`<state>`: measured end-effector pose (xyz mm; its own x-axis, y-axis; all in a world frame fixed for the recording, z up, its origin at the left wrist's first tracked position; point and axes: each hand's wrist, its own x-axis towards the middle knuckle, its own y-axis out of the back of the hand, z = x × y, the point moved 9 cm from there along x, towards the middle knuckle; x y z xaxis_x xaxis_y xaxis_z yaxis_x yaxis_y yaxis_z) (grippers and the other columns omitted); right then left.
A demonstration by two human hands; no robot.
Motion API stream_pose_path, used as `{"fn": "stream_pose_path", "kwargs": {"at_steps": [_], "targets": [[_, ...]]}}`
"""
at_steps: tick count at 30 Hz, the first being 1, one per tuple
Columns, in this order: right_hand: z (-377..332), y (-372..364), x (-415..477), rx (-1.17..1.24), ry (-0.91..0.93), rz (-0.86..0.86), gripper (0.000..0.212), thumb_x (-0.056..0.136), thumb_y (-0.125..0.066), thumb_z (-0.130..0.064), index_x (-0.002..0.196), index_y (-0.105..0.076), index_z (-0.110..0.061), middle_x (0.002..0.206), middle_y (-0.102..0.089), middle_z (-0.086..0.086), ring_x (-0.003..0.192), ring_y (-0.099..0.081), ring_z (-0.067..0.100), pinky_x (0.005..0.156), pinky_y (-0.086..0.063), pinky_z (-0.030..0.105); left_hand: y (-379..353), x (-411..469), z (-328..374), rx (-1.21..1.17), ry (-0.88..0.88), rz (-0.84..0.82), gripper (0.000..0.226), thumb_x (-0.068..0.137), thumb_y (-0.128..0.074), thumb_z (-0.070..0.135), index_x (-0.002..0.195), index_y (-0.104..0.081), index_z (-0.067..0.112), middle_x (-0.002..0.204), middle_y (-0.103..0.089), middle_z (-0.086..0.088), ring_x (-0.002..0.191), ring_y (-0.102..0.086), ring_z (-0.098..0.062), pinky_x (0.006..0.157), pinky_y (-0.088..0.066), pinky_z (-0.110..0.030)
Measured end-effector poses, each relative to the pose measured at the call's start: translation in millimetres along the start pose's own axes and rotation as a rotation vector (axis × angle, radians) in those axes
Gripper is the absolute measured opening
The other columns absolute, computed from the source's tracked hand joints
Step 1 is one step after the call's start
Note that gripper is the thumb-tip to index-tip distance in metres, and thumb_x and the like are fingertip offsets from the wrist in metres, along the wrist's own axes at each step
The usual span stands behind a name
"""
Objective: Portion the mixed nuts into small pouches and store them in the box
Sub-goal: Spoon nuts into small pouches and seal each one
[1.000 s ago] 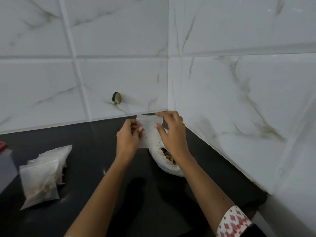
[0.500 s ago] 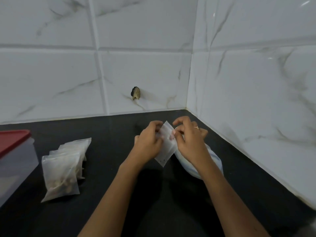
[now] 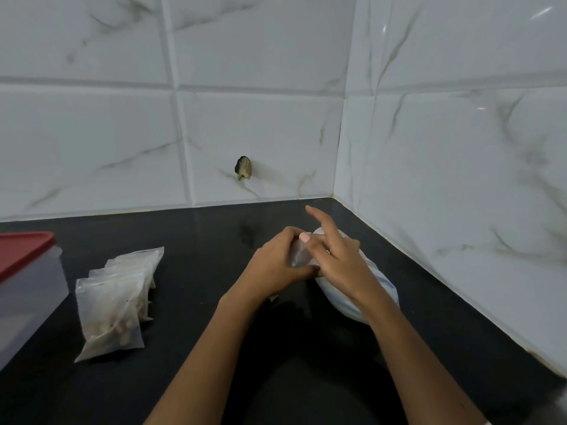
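Note:
A small clear pouch [image 3: 297, 256] is held between both hands above the black counter [image 3: 214, 317]. My left hand [image 3: 276, 265] curls round its left side. My right hand [image 3: 334, 256] pinches it with the thumb while the index finger points up and away. Behind and under my right hand lies the big white bag of mixed nuts [image 3: 368, 289], mostly hidden. A pile of filled pouches [image 3: 113, 302] lies on the counter to the left. The clear box with a red lid [image 3: 24, 289] stands at the far left edge.
White marble-look tiled walls close the counter at the back and right, meeting in a corner [image 3: 337, 191]. A dark chipped hole [image 3: 243, 168] marks the back wall. A stretch of bare counter lies between the pile of pouches and my hands.
The pouch came down from held up and flat to crumpled between my hands. My right index finger lifted off it. The view swung left, bringing the box into sight.

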<state>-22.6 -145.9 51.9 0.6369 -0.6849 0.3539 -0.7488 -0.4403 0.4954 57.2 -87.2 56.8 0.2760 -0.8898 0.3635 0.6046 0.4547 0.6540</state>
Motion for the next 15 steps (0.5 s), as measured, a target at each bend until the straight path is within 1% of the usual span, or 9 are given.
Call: {"fn": "stream_pose_path", "kwargs": {"at_steps": [2, 4, 6, 8, 9, 10, 12, 13, 15], "targets": [[-0.6, -1.3, -1.4, -0.008, 0.000, -0.006, 0.047, 0.090, -0.041, -0.054, 0.133, -0.023, -0.060, 0.104, -0.065, 0.001, 0.126, -0.041, 0.024, 0.105, -0.039, 0.046, -3.4, 0.2, -0.1, -0.036, -0.023, -0.012, 0.053, 0.074, -0.069, 0.044, 0.116, -0.051, 0.019, 0.107, -0.058, 0.011, 0.098, -0.057, -0.008, 0.087, -0.049, -0.030], [-8.2, -0.4, -4.4, 0.020, 0.022, -0.011, 0.043, 0.091, -0.041, -0.052, 0.132, -0.029, -0.056, 0.102, -0.065, -0.003, 0.123, -0.045, 0.021, 0.101, -0.043, 0.041, -3.5, 1.1, -1.2, -0.044, -0.036, -0.001, 0.039, 0.080, -0.068, 0.037, 0.110, -0.051, 0.019, 0.101, -0.059, 0.010, 0.091, -0.058, -0.009, 0.080, -0.049, -0.027], [-15.3, 12.9, -7.5, 0.110, 0.043, 0.038, 0.032, 0.095, -0.045, -0.039, 0.127, -0.049, -0.042, 0.094, -0.067, -0.010, 0.107, -0.058, 0.008, 0.084, -0.048, 0.024, -2.4, 2.1, -2.9, -0.053, -0.014, 0.005, 0.037, 0.081, -0.066, 0.040, 0.108, -0.049, 0.021, 0.098, -0.058, 0.009, 0.086, -0.056, -0.008, 0.075, -0.046, -0.026], [-15.3, 40.2, -11.2, 0.135, 0.031, 0.159, 0.020, 0.096, -0.047, -0.027, 0.108, -0.063, -0.030, 0.089, -0.069, -0.008, 0.082, -0.061, -0.006, 0.068, -0.045, 0.015, -6.6, 2.9, -5.1, -0.043, 0.014, -0.022, 0.046, 0.082, -0.065, 0.044, 0.116, -0.048, 0.019, 0.104, -0.057, 0.007, 0.090, -0.055, -0.008, 0.078, -0.046, -0.026], [-10.5, 53.8, -13.7, 0.093, 0.003, 0.210, 0.017, 0.095, -0.048, -0.023, 0.099, -0.064, -0.028, 0.087, -0.069, -0.007, 0.074, -0.060, -0.007, 0.064, -0.044, 0.014, -10.5, 3.2, -6.1, -0.035, 0.028, -0.046, 0.051, 0.082, -0.064, 0.046, 0.121, -0.046, 0.019, 0.109, -0.055, 0.007, 0.096, -0.055, -0.010, 0.082, -0.046, -0.027], [-3.7, 64.2, -16.2, 0.008, -0.043, 0.227, 0.017, 0.094, -0.049, -0.021, 0.094, -0.065, -0.026, 0.087, -0.068, -0.007, 0.072, -0.059, -0.005, 0.061, -0.043, 0.013, -14.8, 2.9, -5.9, -0.031, 0.037, -0.073, 0.055, 0.082, -0.063, 0.048, 0.125, -0.044, 0.018, 0.114, -0.053, 0.007, 0.103, -0.054, -0.012, 0.089, -0.046, -0.030], [12.5, 71.9, -22.5, -0.254, -0.159, 0.137, 0.016, 0.093, -0.051, -0.021, 0.094, -0.067, -0.023, 0.089, -0.065, -0.006, 0.076, -0.056, 0.003, 0.063, -0.040, 0.011, -22.6, 2.5, -3.3, -0.016, 0.036, -0.108, 0.061, 0.083, -0.059, 0.052, 0.129, -0.039, 0.018, 0.121, -0.050, 0.006, 0.113, -0.051, -0.016, 0.099, -0.043, -0.038], [20.9, 72.2, -26.4, -0.370, -0.216, 0.077, 0.017, 0.093, -0.052, -0.023, 0.097, -0.068, -0.022, 0.091, -0.065, -0.004, 0.078, -0.055, 0.007, 0.064, -0.041, 0.012, -24.9, 2.5, -1.7, 0.002, 0.033, -0.113, 0.063, 0.083, -0.058, 0.053, 0.131, -0.037, 0.018, 0.121, -0.048, 0.006, 0.116, -0.048, -0.016, 0.102, -0.040, -0.040], [29.4, 69.9, -32.8, -0.532, -0.292, -0.008, 0.019, 0.093, -0.051, -0.027, 0.101, -0.068, -0.022, 0.098, -0.067, 0.000, 0.084, -0.059, 0.014, 0.073, -0.049, 0.024, -27.1, 1.0, 1.4, 0.055, 0.025, -0.108, 0.062, 0.085, -0.055, 0.053, 0.133, -0.036, 0.019, 0.122, -0.044, 0.007, 0.119, -0.043, -0.015, 0.106, -0.032, -0.037]]}}
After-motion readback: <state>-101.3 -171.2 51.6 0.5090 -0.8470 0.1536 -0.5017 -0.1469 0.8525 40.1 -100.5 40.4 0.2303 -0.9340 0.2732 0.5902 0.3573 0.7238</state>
